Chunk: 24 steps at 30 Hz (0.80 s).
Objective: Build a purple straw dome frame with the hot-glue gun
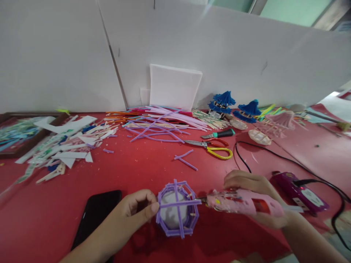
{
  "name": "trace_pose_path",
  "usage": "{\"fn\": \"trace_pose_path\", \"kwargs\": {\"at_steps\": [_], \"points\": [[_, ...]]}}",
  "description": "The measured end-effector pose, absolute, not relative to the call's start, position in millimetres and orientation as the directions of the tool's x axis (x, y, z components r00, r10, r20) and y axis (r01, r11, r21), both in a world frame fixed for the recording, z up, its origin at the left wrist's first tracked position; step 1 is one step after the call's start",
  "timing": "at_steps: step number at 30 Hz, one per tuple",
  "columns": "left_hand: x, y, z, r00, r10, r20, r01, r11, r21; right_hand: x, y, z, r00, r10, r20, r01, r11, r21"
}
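Low in the middle of the head view is a many-sided frame of purple pipe cleaners [178, 232] with a pale round base inside. Two purple strips cross over its top. My left hand [137, 210] pinches the frame's left edge between thumb and fingers. From the right, my right hand [246, 182] grips a pink hot glue gun [241, 204], a clear glue stick poking out of its back. The gun's nozzle is at the right end of the horizontal strip; whether it touches, I cannot tell. Two short purple pieces [186, 162] lie beyond the frame.
A black phone [95, 215] lies by my left forearm. Scissors [219, 151], a cutter knife [219, 134] and a pile of pipe cleaners [164, 124] lie farther back. White scraps [71, 142] are left; a corded purple box [300, 193] and small blue-roofed models [222, 104] are right.
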State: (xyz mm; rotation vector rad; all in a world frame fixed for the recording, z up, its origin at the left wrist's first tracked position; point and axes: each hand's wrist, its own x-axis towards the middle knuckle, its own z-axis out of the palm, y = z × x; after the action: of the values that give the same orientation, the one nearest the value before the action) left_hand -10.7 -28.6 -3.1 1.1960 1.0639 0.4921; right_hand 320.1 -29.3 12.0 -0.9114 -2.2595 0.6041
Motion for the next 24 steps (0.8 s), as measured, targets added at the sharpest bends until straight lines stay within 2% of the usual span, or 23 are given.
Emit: {"fn": "trace_pose_path", "kwargs": {"at_steps": [7,24], "points": [[-8.5,-28.6,0.9,0.429,0.805,-0.409,0.21,0.352,0.912,318.4,-35.6,9.5,-0.516,0.801,0.303,0.505,0.57,-0.648],[-7.9,-28.4,3.7,0.414,0.804,-0.428,0.235,0.36,0.903,319.9,-31.4,7.5,-0.524,0.791,0.316,0.49,0.583,-0.647]]}}
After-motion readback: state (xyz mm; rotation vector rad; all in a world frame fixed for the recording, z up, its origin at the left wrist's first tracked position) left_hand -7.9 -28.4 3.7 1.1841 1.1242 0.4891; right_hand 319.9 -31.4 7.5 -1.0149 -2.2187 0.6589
